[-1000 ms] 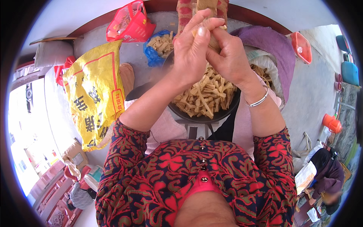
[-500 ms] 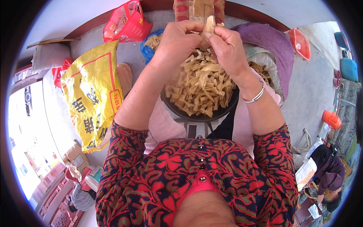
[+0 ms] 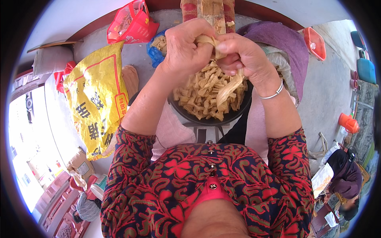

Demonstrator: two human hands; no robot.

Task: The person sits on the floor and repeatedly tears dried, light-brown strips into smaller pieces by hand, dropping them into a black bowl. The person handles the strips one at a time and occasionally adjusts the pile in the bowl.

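— Where are our hands?

— Up at twelve o'clock, pressed together over the dark bowl (image 3: 234, 116). Our left hand (image 3: 185, 49) is curled tight around the top of a pale yellow strip (image 3: 231, 88), and our right hand (image 3: 243, 56) is closed on the same strip just beside it, thumbs touching.

— And the strip itself?

— It hangs from between our hands down into the bowl, its lower end resting on the heap of cut pieces (image 3: 202, 97) that fills it.

— What do we wear?

— A silver bangle (image 3: 273, 94) on the right wrist, and a red patterned blouse (image 3: 206, 186) at six o'clock.

— What lies around us?

— At nine o'clock a yellow sack (image 3: 95, 95) on the floor; at eleven o'clock a red plastic bag (image 3: 133, 23), with a blue bag (image 3: 154, 53) of more strips just beside our left hand. At one o'clock a purple cloth (image 3: 283, 43), and an orange container (image 3: 348, 123) at three o'clock.
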